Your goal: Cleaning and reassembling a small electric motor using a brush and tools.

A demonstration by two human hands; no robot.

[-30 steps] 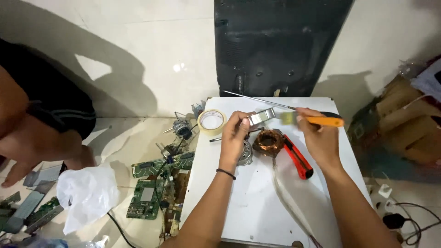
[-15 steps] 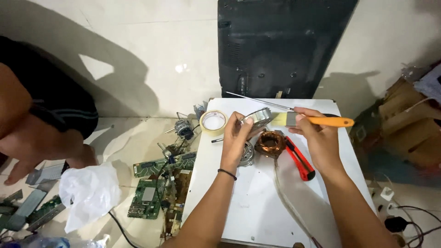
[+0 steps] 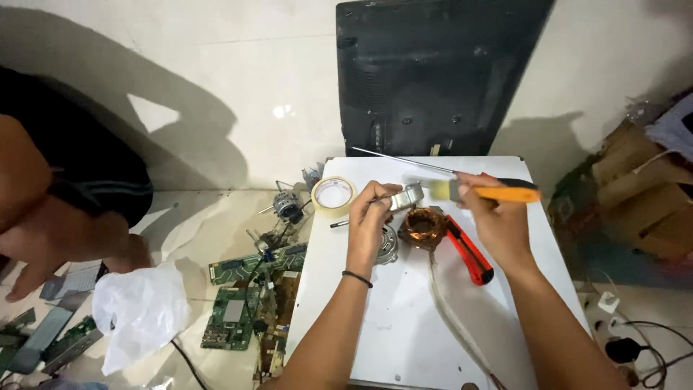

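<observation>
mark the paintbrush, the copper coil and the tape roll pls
paintbrush (image 3: 505, 193): head view, on its orange handle.
copper coil (image 3: 423, 227): head view, on the copper winding ring.
tape roll (image 3: 334, 196): head view, on the roll's pale rim, at the table's left edge.

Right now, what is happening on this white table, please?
A person works on a white table top. The left hand holds a small shiny metal part above the table. The right hand holds an orange-handled paintbrush, its bristles against that part. Below lie a copper-wound coil, a red utility knife and a roll of pale tape. Green circuit boards lie on the floor.
</observation>
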